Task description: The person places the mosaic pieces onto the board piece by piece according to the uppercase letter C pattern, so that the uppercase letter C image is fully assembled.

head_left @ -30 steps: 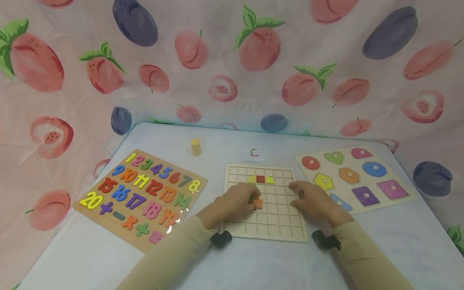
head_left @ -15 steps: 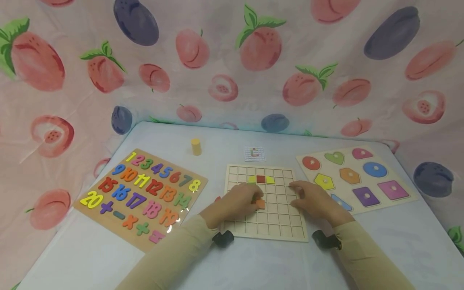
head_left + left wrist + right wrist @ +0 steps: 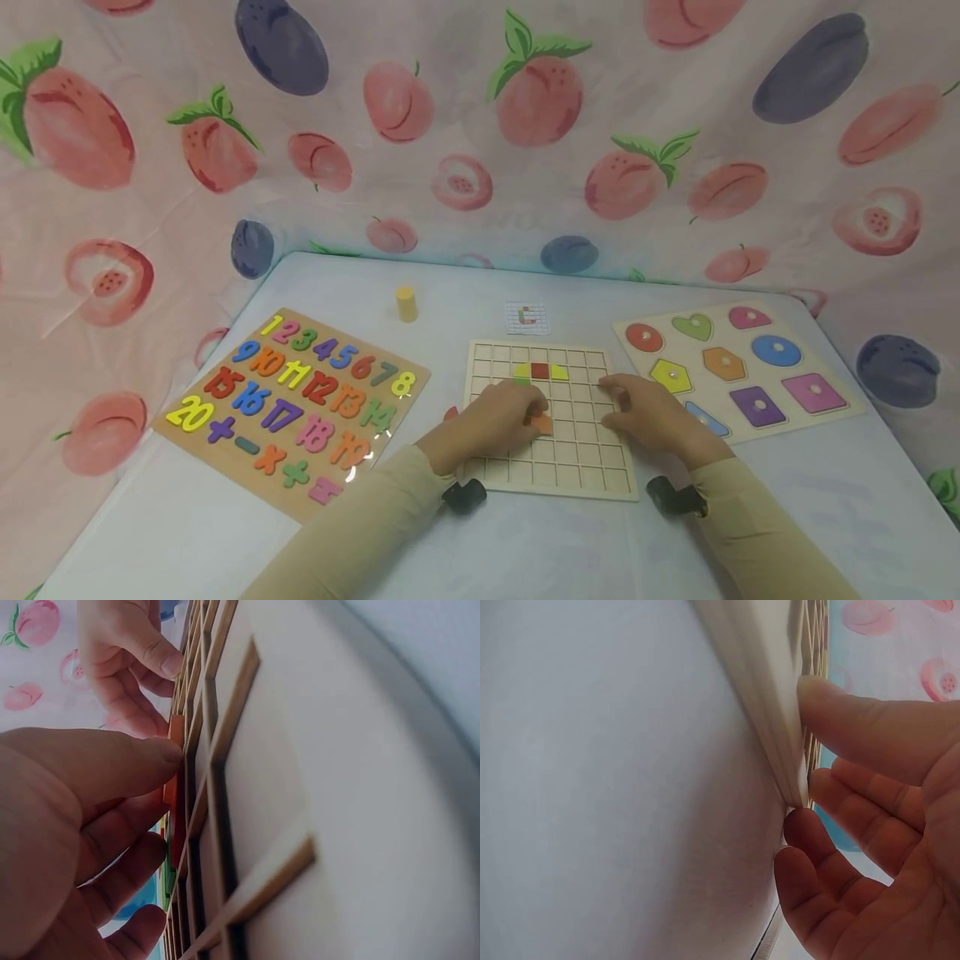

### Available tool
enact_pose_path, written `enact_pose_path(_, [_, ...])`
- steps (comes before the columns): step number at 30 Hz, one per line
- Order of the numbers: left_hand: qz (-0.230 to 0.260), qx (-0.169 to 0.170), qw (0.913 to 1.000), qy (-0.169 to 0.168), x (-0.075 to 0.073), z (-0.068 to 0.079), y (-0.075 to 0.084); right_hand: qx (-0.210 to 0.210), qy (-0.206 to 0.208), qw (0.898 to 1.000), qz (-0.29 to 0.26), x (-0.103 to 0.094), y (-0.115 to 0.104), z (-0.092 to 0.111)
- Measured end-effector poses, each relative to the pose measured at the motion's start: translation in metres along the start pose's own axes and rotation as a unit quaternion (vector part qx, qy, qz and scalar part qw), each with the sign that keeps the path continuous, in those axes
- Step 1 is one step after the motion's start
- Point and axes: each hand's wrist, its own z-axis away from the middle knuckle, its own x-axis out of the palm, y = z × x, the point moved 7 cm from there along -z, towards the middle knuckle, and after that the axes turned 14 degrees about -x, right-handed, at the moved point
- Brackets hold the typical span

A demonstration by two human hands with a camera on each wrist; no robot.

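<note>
My left hand is over the middle of the wooden grid board, pinching an orange square tile between thumb and fingers. In the left wrist view the orange tile lies close along the board's ridges, with a red tile and a green one beyond the fingers. Toward the board's far side sit a red square tile, two yellow tiles beside it and a green tile. My right hand holds the board's right edge, thumb on top and fingers against the side.
A number board lies to the left, a shape puzzle board with knobs to the right. Behind the grid board are a small patterned card and a yellow cylinder. A red piece peeks out beside the left wrist.
My left hand has shifted slightly right with the orange tile, which now sits a little farther right on the grid. The right hand stays at the board's edge.
</note>
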Motion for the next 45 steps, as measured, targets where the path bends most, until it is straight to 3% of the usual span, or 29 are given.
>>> enact_pose_path(24, [-0.015,0.004,0.9998,0.014,0.002,-0.001,0.001,-0.015,0.008,1.0,-0.005,-0.002,-0.002,0.001])
enact_pose_path(31, [0.064,-0.032,0.9974,-0.01,0.001,-0.002,-0.01,-0.017,0.008,1.0,-0.005,-0.002,-0.002,0.001])
enact_pose_path(39, [0.087,-0.069,0.9937,-0.02,-0.013,0.0,-0.025,-0.016,0.008,1.0,-0.005,-0.002,-0.002,0.001])
enact_pose_path(45, [0.072,-0.067,0.9951,-0.003,-0.029,0.006,-0.037,-0.018,0.01,1.0,-0.006,-0.001,-0.001,0.001])
